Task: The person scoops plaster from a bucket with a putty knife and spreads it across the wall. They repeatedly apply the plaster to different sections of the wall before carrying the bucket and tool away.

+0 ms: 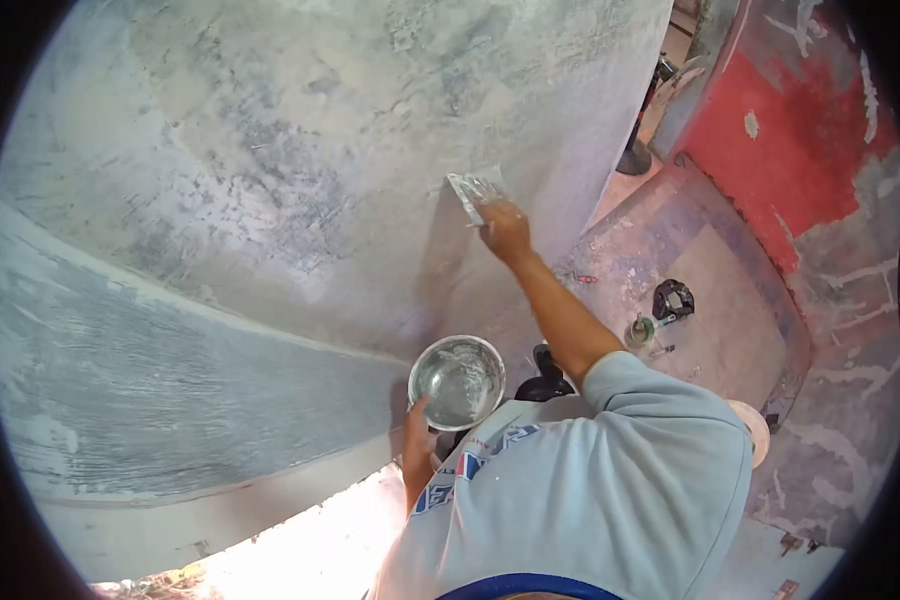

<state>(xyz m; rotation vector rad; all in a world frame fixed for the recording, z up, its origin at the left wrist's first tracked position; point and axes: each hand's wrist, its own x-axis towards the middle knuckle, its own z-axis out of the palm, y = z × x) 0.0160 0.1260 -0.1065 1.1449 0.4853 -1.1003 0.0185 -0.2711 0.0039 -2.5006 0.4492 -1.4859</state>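
My right hand (pixel 505 228) is closed around a putty scraper (pixel 464 193) whose flat blade is smeared with whitish paste. The blade lies against the large grey plastered wall (pixel 300 160), which is mottled with pale and dark patches. Low in front of my body, my left hand (pixel 417 422) grips a round metal bowl (pixel 486 365) by its near left side, with the thumb over the rim. Grey-white residue coats the inside of the bowl. Most of the left fingers are hidden beneath it.
A combed, blue-grey band (pixel 200 370) runs below the smooth wall. To the right, the floor (pixel 730 290) holds a dark object (pixel 674 299), a glass jar (pixel 639 330) and a small red item (pixel 587 279). Farther right rises a curved wall with a red patch (pixel 770 140).
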